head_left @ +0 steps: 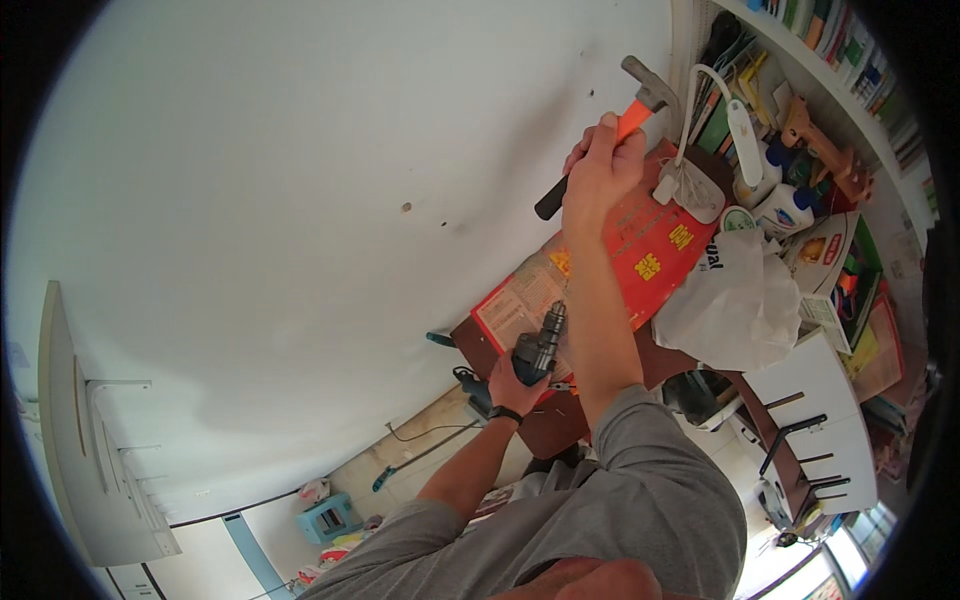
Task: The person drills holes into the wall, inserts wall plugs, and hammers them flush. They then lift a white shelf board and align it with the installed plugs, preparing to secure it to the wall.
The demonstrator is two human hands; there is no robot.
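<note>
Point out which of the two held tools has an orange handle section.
The claw hammer in the right hand: its handle is orange and black, while the power drill in the left hand looks dark grey.

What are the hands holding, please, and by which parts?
The right hand holds the hammer by its handle; the left hand grips the drill behind its chuck.

I'm in what looks like a home. Books (835, 42), a white lamp (745, 143) and household bottles (784, 213) crowd my right.
</note>
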